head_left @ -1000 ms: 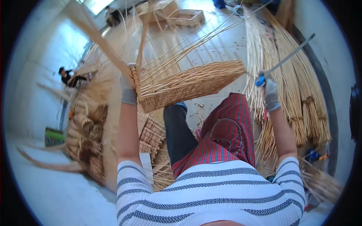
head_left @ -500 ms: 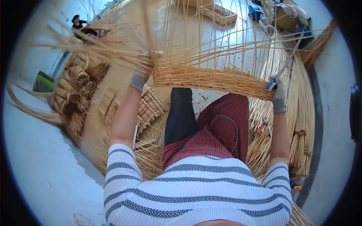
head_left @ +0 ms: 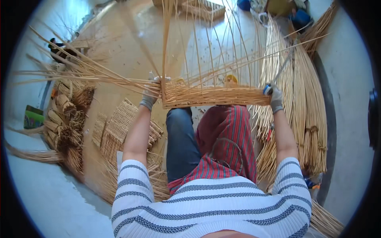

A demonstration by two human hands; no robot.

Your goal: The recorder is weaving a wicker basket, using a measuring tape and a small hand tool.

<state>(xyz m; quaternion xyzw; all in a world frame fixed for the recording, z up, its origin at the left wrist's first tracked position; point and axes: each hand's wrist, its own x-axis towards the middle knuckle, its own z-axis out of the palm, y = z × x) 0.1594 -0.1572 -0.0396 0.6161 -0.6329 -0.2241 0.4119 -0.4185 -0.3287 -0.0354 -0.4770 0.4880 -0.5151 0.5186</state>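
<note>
A tan woven wicker panel (head_left: 214, 94), with a corner post at its left end and long loose stakes and rods rising and fanning from it, spans level above my lap. My gloved left hand (head_left: 151, 92) is closed round its left corner, among the protruding rods. At the panel's right end my gloved right hand (head_left: 275, 97) grips a blue tape measure (head_left: 266, 90), whose metal blade (head_left: 283, 68) stretches up and away past the rods. Part of each hand's fingers is hidden behind what it holds.
Bundles of long pale canes (head_left: 305, 99) lie on my right, rolled bundles (head_left: 63, 111) and woven mats (head_left: 121, 125) on my left. A person in dark clothes (head_left: 57, 49) is at the far left. Wicker frames (head_left: 204, 12) and blue containers (head_left: 297, 20) stand at the back.
The panel has swung from tilted to level and sits a little lower. My right hand, with the tape measure, has come against its right end; my left hand has moved down slightly since half a second ago.
</note>
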